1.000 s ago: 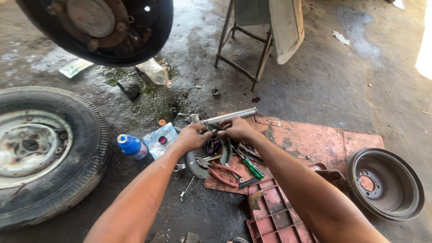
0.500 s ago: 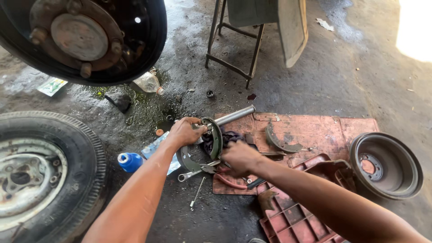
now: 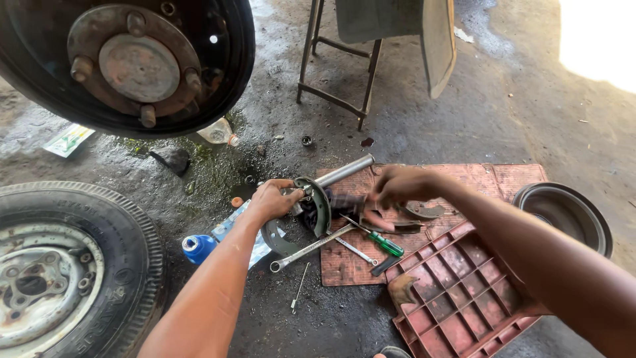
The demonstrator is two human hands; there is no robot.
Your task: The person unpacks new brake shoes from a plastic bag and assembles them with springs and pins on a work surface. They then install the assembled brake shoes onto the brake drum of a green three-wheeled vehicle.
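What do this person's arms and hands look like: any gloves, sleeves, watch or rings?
Both forearms are bare, with no sleeves in view. The left hand and right hand wear no gloves. No watch, wristband or ring shows; the right hand is slightly blurred.

The right hand (image 3: 404, 187) is smeared with motion blur, so whether its fingers grip anything can't be told, and it covers part of the dark clutter on the red mat (image 3: 477, 179). The brake backing plate (image 3: 126, 63) runs off the top edge, the tyre (image 3: 126, 245) off the left. The stool (image 3: 338, 73) loses its top.
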